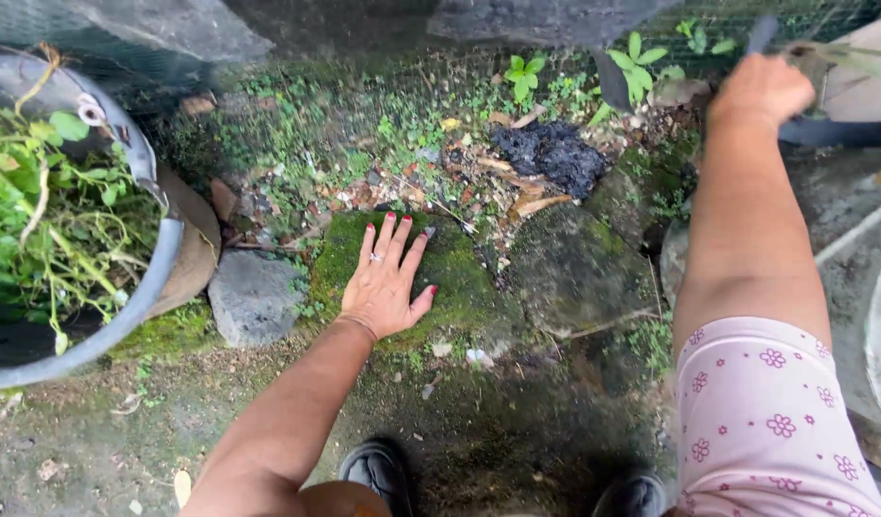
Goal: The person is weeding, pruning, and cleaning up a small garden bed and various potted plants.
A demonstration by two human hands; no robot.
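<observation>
We had our left hand (388,280) pressed flat on a moss-covered stone (459,278), fingers spread and palm down, gripping nothing. A ring sat on one finger and the nails were painted red. Our right hand (764,88) reached well away to the upper right, curled around a dark handle (761,33); what that handle belonged to we could not tell, since the rest ran out of view. The two hands were far apart, the right arm stretched forward in a pink sleeve with a flower print (780,421).

Just left of the mossy stone lay a bare grey stone (254,297). Beyond our left fingertips the ground was strewn with dry leaves, small pebbles and low green weeds (402,124), and a heap of dark, charred-looking matter (550,155) sat above and to the right of the stone. At the far left hung or stood a grey bucket (148,278) filled with pulled green plants. Pale curved hoses or pipes (876,316) ran along the right edge. Our dark shoes (375,469) showed at the bottom, on damp, mossy ground.
</observation>
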